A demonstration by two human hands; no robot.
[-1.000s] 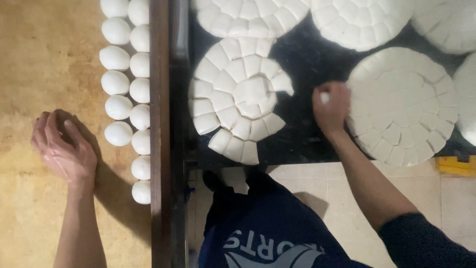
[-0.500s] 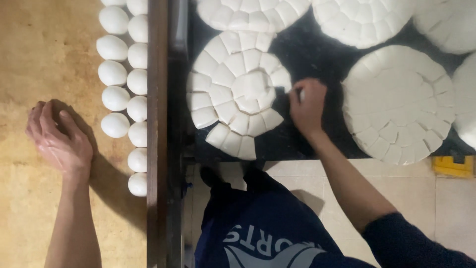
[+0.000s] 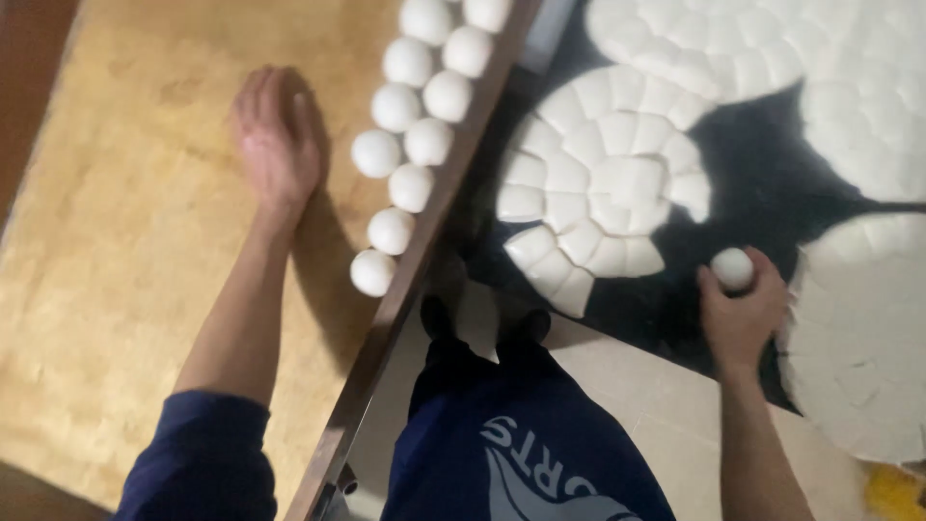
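White dough ball (image 3: 731, 267) is being clasped in the right hand (image 3: 741, 309), while the left hand (image 3: 278, 145) is lying open on the bench (image 3: 116, 289) beside rolled balls (image 3: 405, 145).

The left hand (image 3: 278, 145) lies flat on the wooden table (image 3: 125, 251), just left of a double row of dough balls (image 3: 410, 145). Right of the table edge, cut dough rounds (image 3: 598, 183) lie on a tray (image 3: 762, 164); the right hand (image 3: 741, 307), near them, holds a dough ball (image 3: 732, 267).

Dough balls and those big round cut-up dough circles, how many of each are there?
Dough balls on the wooden board: 11
Dough ball in the right hand: 1
Cut dough discs: 4
Total: 16
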